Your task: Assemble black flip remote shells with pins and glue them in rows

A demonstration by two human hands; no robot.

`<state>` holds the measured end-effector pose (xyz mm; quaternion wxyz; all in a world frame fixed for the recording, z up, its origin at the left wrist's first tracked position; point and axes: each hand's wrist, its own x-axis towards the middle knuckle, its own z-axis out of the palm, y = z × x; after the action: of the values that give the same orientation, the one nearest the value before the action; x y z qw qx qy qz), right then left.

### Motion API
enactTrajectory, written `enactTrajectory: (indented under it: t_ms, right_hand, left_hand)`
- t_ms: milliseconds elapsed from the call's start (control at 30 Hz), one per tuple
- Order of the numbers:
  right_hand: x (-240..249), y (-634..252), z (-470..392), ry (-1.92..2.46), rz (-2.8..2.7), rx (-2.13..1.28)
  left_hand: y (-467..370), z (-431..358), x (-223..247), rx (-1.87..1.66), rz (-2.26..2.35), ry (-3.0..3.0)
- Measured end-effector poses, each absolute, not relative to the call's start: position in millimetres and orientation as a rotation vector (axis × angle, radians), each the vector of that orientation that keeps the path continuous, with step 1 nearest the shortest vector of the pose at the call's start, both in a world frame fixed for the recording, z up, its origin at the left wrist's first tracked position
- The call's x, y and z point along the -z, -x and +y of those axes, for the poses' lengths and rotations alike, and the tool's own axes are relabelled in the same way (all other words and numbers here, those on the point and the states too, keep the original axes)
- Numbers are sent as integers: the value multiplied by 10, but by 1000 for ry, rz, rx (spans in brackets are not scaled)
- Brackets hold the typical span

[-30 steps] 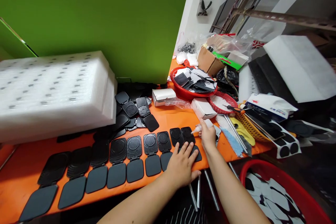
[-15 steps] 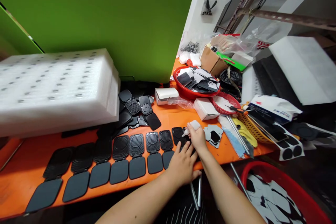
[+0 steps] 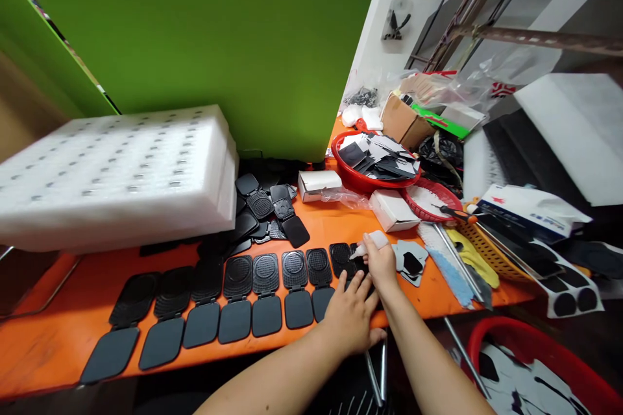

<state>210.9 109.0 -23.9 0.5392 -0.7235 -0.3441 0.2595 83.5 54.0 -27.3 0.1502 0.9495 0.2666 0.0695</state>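
Observation:
In my right hand (image 3: 381, 260) is a small white squeeze bottle (image 3: 374, 241), its narrow tip pointing down and left over the black hinged pieces near the right end of a row. My left hand (image 3: 354, 312) lies flat with fingers spread on the lower part of the row, hiding the pieces beneath it. Each piece has a ridged upper half, such as this ridged plate (image 3: 294, 270), joined to a smooth lower half, such as this smooth plate (image 3: 298, 309). The row runs leftward along the table's front edge.
Behind the row lies a heap of black hinged pieces (image 3: 265, 207), beside a large white foam block (image 3: 121, 188). White boxes (image 3: 394, 211), a red basin of cut sheets (image 3: 348, 178) and grey pads (image 3: 410, 259) stand on the orange table (image 3: 321, 217). Another red basin (image 3: 479, 331) sits lower right.
The whole scene has shifted right and slightly down in view. My right hand still holds the bottle near the same pieces, and my left hand stays flat on the row.

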Motion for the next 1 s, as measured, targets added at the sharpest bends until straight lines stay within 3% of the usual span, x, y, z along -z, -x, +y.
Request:
enactTrajectory:
  t_ms: [167, 433, 1000]
  right_hand:
    - [169, -2057, 1127, 1469, -497, -801]
    - [16, -1911, 1177, 1360, -454, -893]
    - [138, -1853, 1358, 1642, -795, -700]
  left_hand:
    - [-829, 541, 285, -232, 766, -2716]
    - [-806, 568, 261, -201, 729, -2690]
    - [-823, 576, 303, -242, 716, -2689]
